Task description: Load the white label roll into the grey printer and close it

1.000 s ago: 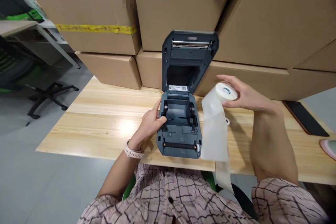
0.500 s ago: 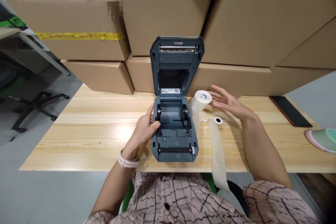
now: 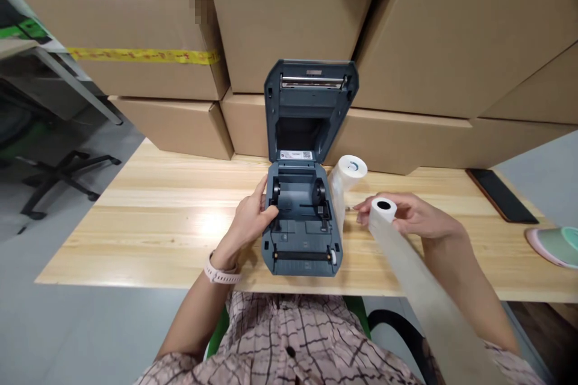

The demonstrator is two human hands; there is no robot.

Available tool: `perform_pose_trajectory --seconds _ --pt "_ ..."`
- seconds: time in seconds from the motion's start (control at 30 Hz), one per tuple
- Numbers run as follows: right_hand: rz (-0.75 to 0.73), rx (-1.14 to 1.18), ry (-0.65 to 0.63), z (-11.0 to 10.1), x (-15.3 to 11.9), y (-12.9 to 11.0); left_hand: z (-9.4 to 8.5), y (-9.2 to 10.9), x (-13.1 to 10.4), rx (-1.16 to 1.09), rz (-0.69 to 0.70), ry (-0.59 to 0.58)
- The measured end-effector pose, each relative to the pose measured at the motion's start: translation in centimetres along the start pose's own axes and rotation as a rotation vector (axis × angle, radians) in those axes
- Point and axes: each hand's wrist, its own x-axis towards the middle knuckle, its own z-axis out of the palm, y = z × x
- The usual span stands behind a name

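An open label printer [image 3: 301, 234] stands on the wooden table, its dark grey lid [image 3: 311, 102] tilted up at the back. My left hand [image 3: 253, 216] grips the printer's left side, thumb over the rim and fingers along the outer wall. On the right, my right hand [image 3: 413, 213] is closed around a small roll of white paper [image 3: 383, 212]; some fingers are hidden behind it. A long loose strip [image 3: 424, 289] trails from this roll over my right forearm. Beside the printer's right wall is a larger white label roll [image 3: 350, 168], its lower part in a clear wrap.
Stacked cardboard boxes [image 3: 298, 24] form a wall behind the table [image 3: 162, 216]. A dark phone [image 3: 502, 195] and a pale green and pink object [image 3: 557, 245] lie at the right. To the left are a chair base [image 3: 63, 177] and another desk. Part of a person shows behind the boxes.
My right hand has come down and taken hold of the small paper roll, which has risen from the table. Its strip has swung to the right. My left hand stays on the printer.
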Motion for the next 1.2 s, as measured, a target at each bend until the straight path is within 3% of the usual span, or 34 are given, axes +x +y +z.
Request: perform_pose_trajectory --seconds 0.1,0.17,0.3,0.47,0.67,0.8,0.97,1.2 --pt "-0.118 -0.334 -0.013 1.4 3.9 -4.9 -0.1 0.2 0.0 0.01 0.018 0.011" --pt "-0.151 -0.627 -0.022 2.7 7.3 -6.6 -0.1 0.3 0.0 0.009 0.019 0.009" --pt "-0.082 -1.115 -0.173 4.9 13.2 -6.1 -0.1 0.4 -0.2 -0.001 0.015 0.006" --pt "-0.045 -1.25 -0.27 6.6 15.7 -4.3 -0.1 0.4 -0.2 0.021 0.018 0.007" --pt "-0.086 -1.268 -0.203 7.6 13.8 -4.1 0.0 0.1 -0.2 0.061 0.043 0.029" --pt "-0.255 -1.083 -0.002 8.6 9.4 -4.5 0.0 0.3 -0.4 0.074 0.045 0.024" --pt "-0.307 -0.996 0.158 11.4 4.0 -4.2 0.0 0.7 -0.5 0.072 0.022 0.029" --pt "-0.294 -1.098 0.335 15.0 2.8 -3.6 0.0 0.7 -0.4 0.052 -0.007 0.02"
